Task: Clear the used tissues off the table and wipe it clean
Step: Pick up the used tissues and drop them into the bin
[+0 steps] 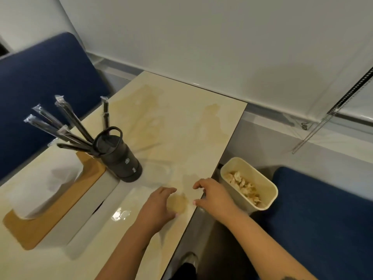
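Note:
A damp, tan wad of tissue (178, 203) lies on the cream marble-look table (181, 126) near its right edge. My left hand (159, 207) curls its fingers and thumb round the wad. My right hand (215, 196) hovers at the table's right edge just beside it, its fingers loosely bent and holding nothing. A cream bin (270, 190) stands off the table's edge, right of my right hand, with several crumpled tissues (243, 187) inside. Yellowish smears (141, 102) show on the far part of the tabletop.
A black flask (123, 160) stands left of centre. Behind it is a holder of wrapped black straws (68, 126). A white tissue box with a wooden top (60, 205) sits at the near left. Blue seats (323, 215) flank the table, with a wall behind it.

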{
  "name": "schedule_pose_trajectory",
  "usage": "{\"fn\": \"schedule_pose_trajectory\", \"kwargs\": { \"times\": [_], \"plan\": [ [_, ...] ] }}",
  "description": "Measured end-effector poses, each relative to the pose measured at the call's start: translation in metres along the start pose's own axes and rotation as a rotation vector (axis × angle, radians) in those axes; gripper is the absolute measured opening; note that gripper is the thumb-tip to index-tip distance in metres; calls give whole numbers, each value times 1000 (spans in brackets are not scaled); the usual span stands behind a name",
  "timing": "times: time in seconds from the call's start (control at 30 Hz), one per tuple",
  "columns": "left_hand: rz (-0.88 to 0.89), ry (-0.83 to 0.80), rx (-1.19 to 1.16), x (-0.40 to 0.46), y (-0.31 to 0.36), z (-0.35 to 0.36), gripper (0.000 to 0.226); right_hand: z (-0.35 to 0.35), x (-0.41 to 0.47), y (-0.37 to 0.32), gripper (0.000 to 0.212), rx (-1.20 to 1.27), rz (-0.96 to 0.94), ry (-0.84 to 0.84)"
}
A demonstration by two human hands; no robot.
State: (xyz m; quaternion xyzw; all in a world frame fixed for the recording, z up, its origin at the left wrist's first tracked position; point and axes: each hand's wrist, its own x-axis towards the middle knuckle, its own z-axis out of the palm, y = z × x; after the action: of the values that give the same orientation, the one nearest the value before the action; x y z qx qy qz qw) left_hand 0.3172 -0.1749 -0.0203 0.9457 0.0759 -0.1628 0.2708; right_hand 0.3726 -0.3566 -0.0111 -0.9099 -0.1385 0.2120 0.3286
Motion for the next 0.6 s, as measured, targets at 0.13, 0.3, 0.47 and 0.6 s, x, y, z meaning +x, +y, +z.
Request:
{"fn": "schedule_pose_trajectory", "kwargs": {
  "times": [0.13,0.3,0.47,0.6],
  "plan": [
    [3,-44,37,4,-6,2,71,28,9,-13,49,-100,-22,-87],
    [28,27,16,13,-11,7,36,52,18,-17,54,-156,-18,-84],
    [25,53,-4,18,-15,13,11,59,22,-21,46,-113,40,-23],
    [20,35,-40,22,-15,15,9,62,23,-24,30,-61,77,-12]
  ]
}}
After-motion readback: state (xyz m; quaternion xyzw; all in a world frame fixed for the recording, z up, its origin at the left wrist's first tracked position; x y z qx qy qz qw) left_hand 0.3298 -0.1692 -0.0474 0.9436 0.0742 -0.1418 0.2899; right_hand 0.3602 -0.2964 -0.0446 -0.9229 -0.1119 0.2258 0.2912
